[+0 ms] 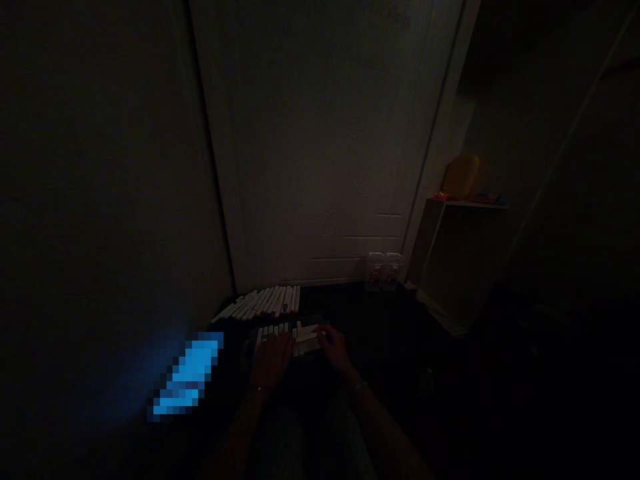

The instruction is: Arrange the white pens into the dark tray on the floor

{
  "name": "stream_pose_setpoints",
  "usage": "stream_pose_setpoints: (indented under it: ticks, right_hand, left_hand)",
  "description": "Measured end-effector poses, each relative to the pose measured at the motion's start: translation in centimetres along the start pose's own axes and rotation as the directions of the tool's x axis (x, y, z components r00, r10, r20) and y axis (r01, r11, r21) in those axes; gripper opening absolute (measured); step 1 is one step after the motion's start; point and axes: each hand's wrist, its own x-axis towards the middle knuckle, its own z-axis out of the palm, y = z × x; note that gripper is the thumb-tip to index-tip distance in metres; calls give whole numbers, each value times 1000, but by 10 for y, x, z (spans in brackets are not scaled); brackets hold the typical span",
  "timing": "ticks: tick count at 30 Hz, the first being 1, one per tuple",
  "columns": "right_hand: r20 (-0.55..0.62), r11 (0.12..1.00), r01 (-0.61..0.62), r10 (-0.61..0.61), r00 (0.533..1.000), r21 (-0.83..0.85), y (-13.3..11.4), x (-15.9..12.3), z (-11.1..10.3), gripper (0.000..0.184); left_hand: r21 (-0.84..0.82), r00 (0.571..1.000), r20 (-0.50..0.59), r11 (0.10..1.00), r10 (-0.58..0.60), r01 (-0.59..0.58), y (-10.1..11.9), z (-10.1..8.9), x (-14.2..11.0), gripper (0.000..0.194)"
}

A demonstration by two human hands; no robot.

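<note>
The scene is very dark. My left hand lies flat over a row of white markers, its fingers stretched out across them. Just right of it, my right hand has thumb and fingers closed at the end of a white marker, which lies slantwise. Both hands are at what looks like a clear, shallow case with the row inside; its edges are hard to make out. Beyond the hands, several more white markers are fanned out side by side on the dark surface.
A blurred, glowing blue screen is at the left. Two clear containers with labels stand against the pale panel at the back. On the right, a small shelf unit bears a yellow object.
</note>
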Motion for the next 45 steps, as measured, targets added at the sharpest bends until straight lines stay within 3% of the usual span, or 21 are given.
stream_pose_setpoints:
  ticks: [6,19,25,31,45]
  right_hand:
    - [-32,993,9,-5,999,115,4,2,1,27]
    - [-37,994,33,-30,999,106,5,2,1,30]
    - [-35,978,0,8,999,208,8,2,3,37]
    - [-56,958,-13,31,998,285,5,0,1,33]
    - [-23,968,-66,74,997,240,8,0,0,33]
  left_hand:
    - [-8,1000,-4,1000,0,0,6,-6,0,30]
    - [24,999,13,998,52,-53,-4,7,-3,29]
    - [20,1000,6,1000,-6,6,-5,12,-2,30]
    - [7,999,1,999,-36,36,1,5,-1,32]
    - [19,999,29,999,-37,36,4,-2,0,29]
